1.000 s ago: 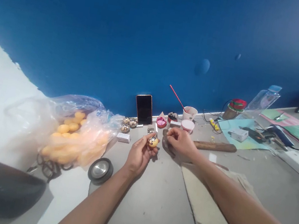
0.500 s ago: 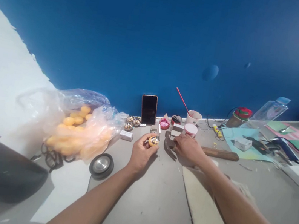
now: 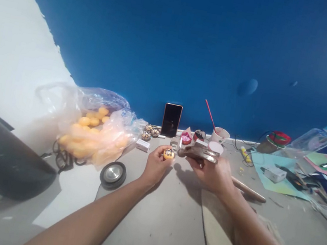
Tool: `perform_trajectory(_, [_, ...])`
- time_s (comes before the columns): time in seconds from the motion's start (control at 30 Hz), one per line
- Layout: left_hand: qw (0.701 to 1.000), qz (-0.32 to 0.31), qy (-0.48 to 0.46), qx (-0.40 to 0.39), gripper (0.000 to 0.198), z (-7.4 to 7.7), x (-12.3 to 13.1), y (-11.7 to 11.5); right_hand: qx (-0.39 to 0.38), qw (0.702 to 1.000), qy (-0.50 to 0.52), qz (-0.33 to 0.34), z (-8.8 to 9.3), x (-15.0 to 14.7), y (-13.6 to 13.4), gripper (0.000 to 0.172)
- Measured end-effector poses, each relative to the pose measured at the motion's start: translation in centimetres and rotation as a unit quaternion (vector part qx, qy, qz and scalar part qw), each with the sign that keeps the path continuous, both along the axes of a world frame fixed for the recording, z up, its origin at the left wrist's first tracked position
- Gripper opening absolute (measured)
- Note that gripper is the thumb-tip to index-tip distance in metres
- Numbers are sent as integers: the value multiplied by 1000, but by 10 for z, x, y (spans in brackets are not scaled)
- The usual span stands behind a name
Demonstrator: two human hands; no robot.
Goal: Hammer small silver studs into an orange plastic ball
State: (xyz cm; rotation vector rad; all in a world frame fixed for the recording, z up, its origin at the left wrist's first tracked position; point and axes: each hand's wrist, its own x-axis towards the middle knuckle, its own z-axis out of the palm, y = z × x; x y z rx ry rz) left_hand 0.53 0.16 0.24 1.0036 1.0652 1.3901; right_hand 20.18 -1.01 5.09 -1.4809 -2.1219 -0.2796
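Observation:
My left hand (image 3: 155,164) is closed round a small yellow ball (image 3: 168,154) whose top is dotted with dark and shiny pieces. In my right hand (image 3: 217,174) is a claw hammer (image 3: 199,153), gripped close to its head. The head is raised above the table, just right of the ball and apart from it, and the wooden handle sticks out behind my wrist. Several similar decorated balls (image 3: 146,136) sit beyond my left hand, near a small white box (image 3: 142,145). Beyond the ball lies a small container of shiny bits (image 3: 173,145), partly hidden.
A phone (image 3: 171,119) leans on the blue wall. At left are a plastic bag of yellow balls (image 3: 93,131) and a round black-rimmed metal disc (image 3: 113,175). A paper cup with a red stick (image 3: 220,136) stands behind the hammer; a pale board (image 3: 225,241) lies under my right forearm.
My right hand has taken hold of the hammer and lifted its head off the table. My left hand still holds the yellow ball. The view has shifted a little to the left.

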Motion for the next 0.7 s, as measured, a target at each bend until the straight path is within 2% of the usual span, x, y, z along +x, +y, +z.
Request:
perform_trajectory(0.07, [1000,-13,9,-1,44,1,0,-1,86,994,-5,67,-1,-5,-4,30])
perform_trajectory(0.17, [999,-30,7,-12,44,3,1,-2,129,983,-5,130,-1,-11,-8,23])
perform_trajectory(0.33, [999,-26,3,-29,50,6,1,-2,173,980,12,95,-1,-11,-8,21])
perform_trajectory(0.5, [999,-48,-5,-22,47,6,1,-3,163,980,-11,115,-2,-13,-9,23])
perform_trajectory(0.63, [999,-49,3,-22,52,7,1,-4,201,976,14,81,1,-15,-11,24])
perform_trajectory(0.7, [999,-47,2,-20,50,6,1,-4,189,978,2,89,2,-15,-11,23])
